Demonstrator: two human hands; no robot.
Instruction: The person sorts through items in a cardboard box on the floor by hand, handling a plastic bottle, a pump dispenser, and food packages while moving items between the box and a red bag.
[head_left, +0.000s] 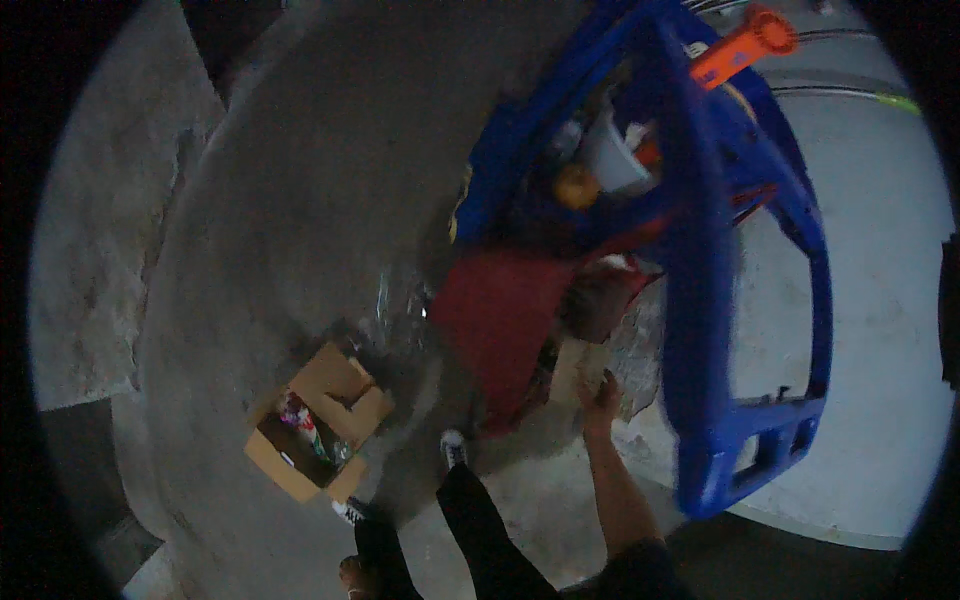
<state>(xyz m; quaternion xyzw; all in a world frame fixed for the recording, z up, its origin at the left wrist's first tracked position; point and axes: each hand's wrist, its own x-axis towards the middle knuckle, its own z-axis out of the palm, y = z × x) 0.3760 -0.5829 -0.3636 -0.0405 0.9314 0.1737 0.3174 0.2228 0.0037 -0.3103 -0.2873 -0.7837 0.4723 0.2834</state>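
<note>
My right hand (600, 397) reaches forward, fingers partly spread, at the edge of a tan piece that looks like cardboard (574, 369). Blur leaves unclear whether the fingers grip it. Just beyond lies a dark red sheet of fabric or plastic (502, 315), hanging from a blue plastic cart frame (697, 300). At the bottom edge, my left hand (356, 576) hangs low beside my leg, its fingers poorly visible. An open cardboard box (349, 394) rests on the floor by my left foot, with colourful packaging (304, 424) and clear plastic inside.
Inside the cart are a whitish bucket (619, 161) and a round orange-yellow object (576, 186). An orange plastic part (742, 49) projects from the cart's top. Clear plastic scraps (382, 300) lie on the concrete floor (300, 187). A pale surface (870, 300) stretches along the right.
</note>
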